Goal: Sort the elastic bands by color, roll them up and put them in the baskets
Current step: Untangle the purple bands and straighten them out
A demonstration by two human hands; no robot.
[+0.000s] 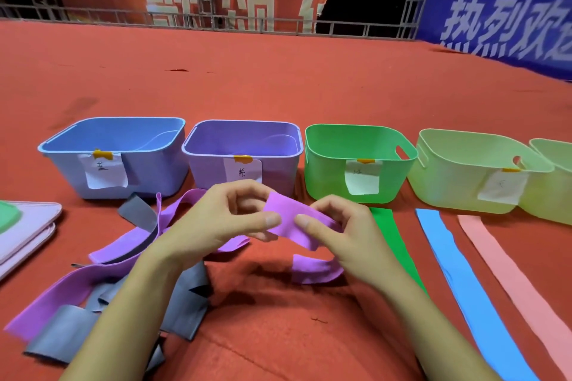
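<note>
A purple elastic band [288, 219] is held up between both hands in front of the purple basket [198, 142]. My left hand [216, 219] pinches its left part and my right hand [343, 238] pinches its right end, thumbs on top. The band's tail [312, 269] curls down under my right hand, and more purple band [62, 291] trails left over a tangle of grey bands [182, 303]. On the cloth to the right lie a green band [393, 241], a blue band [458, 272] and a pink band [507, 275], flat and side by side.
A row of labelled baskets stands behind my hands: blue [62, 142], purple, green [325, 170] and pale green [448, 182], with another pale one [554, 148] at the right edge. Stacked pink lids [28, 229] lie at the left. Red cloth [278, 86] covers the surface.
</note>
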